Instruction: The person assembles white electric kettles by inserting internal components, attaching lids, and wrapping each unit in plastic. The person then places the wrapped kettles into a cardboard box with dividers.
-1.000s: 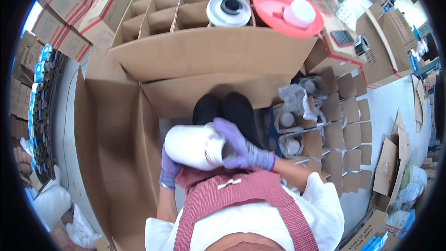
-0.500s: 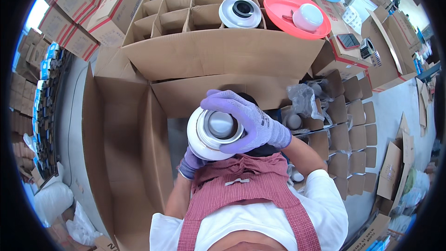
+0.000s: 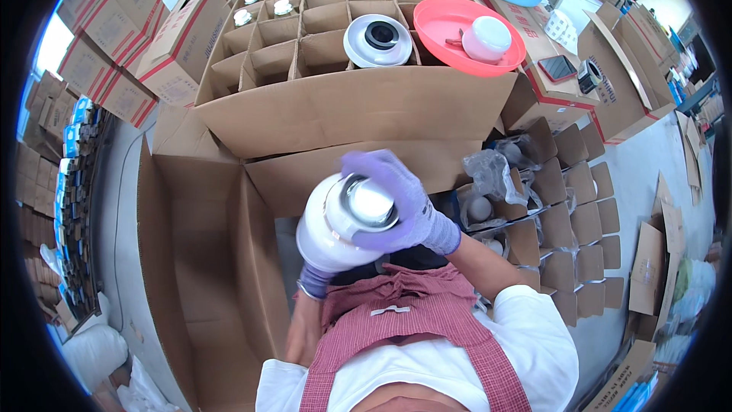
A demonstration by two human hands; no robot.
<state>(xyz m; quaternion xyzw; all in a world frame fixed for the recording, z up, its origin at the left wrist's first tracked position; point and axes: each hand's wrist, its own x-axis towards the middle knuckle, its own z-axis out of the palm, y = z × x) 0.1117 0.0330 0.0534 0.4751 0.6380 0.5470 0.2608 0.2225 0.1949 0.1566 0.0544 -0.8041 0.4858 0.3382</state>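
A white, round-bodied flask (image 3: 320, 233) is held in front of my apron, leaning so that its side shows. A shiny silver rounded piece (image 3: 371, 202) fills its ringed mouth. My right hand (image 3: 400, 202), in a purple glove and slightly blurred, is closed around the mouth end, fingers over the far edge and thumb on the near side. My left hand (image 3: 314, 278), also gloved, supports the flask from below; its fingers are mostly hidden behind the body. Past the flask, a white dish-shaped part with a black ring (image 3: 377, 40) rests on the divided carton.
The divided carton (image 3: 351, 107) ahead holds several silver-topped flasks. On it sits a pink basin (image 3: 438, 27) with a white cup (image 3: 486, 38). An open carton (image 3: 206, 252) stands left. At right, another divided carton (image 3: 560, 183) holds bagged pieces. A phone (image 3: 557, 68) and tape roll (image 3: 589, 76) lie beyond.
The flask has tipped from nearly mouth-up, showing more of its white side. My right hand has turned with its mouth end. The view has shifted slightly.
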